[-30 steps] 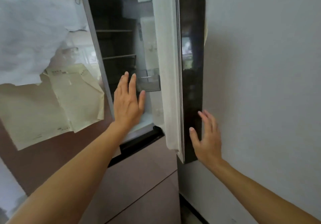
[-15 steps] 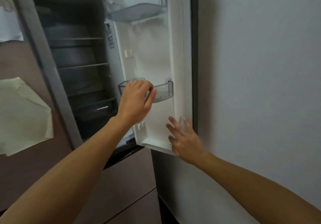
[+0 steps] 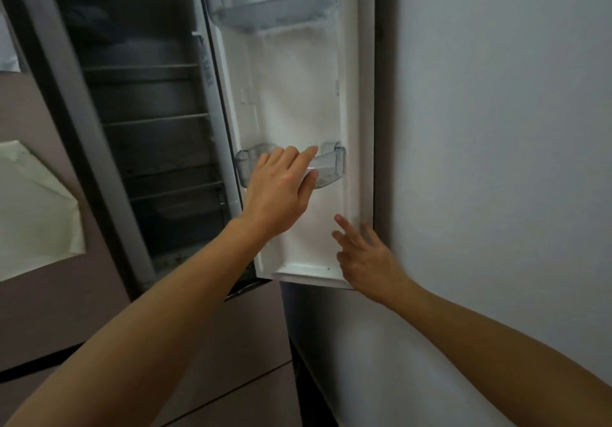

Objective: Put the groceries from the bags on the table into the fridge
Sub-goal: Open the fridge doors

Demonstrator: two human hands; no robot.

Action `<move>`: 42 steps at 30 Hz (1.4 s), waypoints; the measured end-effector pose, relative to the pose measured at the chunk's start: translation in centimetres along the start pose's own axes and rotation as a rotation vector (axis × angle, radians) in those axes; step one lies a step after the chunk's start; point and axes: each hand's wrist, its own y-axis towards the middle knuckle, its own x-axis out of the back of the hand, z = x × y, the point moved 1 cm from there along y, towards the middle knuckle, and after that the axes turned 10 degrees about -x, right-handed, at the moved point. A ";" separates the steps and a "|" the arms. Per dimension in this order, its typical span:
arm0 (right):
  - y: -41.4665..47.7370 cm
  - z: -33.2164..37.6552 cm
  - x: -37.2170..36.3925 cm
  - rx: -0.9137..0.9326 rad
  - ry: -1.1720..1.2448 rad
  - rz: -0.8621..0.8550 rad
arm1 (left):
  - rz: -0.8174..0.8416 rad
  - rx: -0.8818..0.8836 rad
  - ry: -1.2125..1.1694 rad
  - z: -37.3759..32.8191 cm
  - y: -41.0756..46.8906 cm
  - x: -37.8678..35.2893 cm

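**A:** While the door [image 3: 298, 102] stands swung open beside the wall [image 3: 496, 128], what has your left hand [image 3: 281, 191] got?

**B:** The lower bin [image 3: 331, 170] on the door's inner face. My fingers curl over its front rim and my thumb tucks underneath, so I grip the clear plastic.

**A:** And your right hand [image 3: 364, 257]?

**B:** It holds nothing. My fingers are spread and nearly straight, with the tips against the door's inner face near its bottom right corner, below the bin.

**A:** Where is the fridge [image 3: 149, 95] itself?

**B:** Just left of the door. Its dim inside is showing, with shelves [image 3: 155, 120] stacked one above another.

**A:** Anything else around the door?

**B:** An upper bin [image 3: 265, 12] sits high on the same inner face, above my left hand. Well to the left of the door, past the fridge opening, a pale paper [image 3: 29, 211] hangs on a brown panel [image 3: 33, 112].
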 end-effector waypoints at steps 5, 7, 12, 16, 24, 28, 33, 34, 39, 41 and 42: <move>1.1 3.2 2.0 -0.128 0.182 -0.158 | -0.065 0.133 0.037 2.2 -5.3 1.0; 2.8 5.8 2.6 -0.087 0.286 -0.221 | -0.052 0.313 0.006 3.9 -9.6 1.7; 7.9 14.1 2.5 0.043 0.520 -0.213 | -0.089 1.102 -0.236 7.7 -23.5 3.6; 13.4 22.0 3.3 0.125 0.640 -0.204 | -0.325 1.732 -0.428 10.6 -32.6 4.7; 24.4 33.3 5.1 0.036 0.786 -0.165 | -0.957 2.159 -1.104 17.4 -39.3 4.2; 26.1 36.0 4.2 -0.077 0.865 -0.169 | -1.100 2.150 -1.319 20.0 -39.4 2.9; 26.5 37.0 3.0 -0.101 0.876 -0.160 | -1.214 2.104 -1.393 20.3 -39.4 1.3; 26.5 37.0 2.9 -0.098 0.869 -0.153 | -1.212 2.102 -1.407 20.2 -39.4 1.4; 25.6 36.8 3.7 -0.086 0.844 -0.132 | -1.180 2.082 -1.426 19.6 -39.1 2.7; 25.1 36.6 4.5 -0.107 0.802 -0.124 | -1.153 2.079 -1.410 19.2 -38.9 3.1; 24.9 36.4 4.9 -0.119 0.785 -0.132 | -1.133 2.073 -1.393 19.0 -38.8 3.2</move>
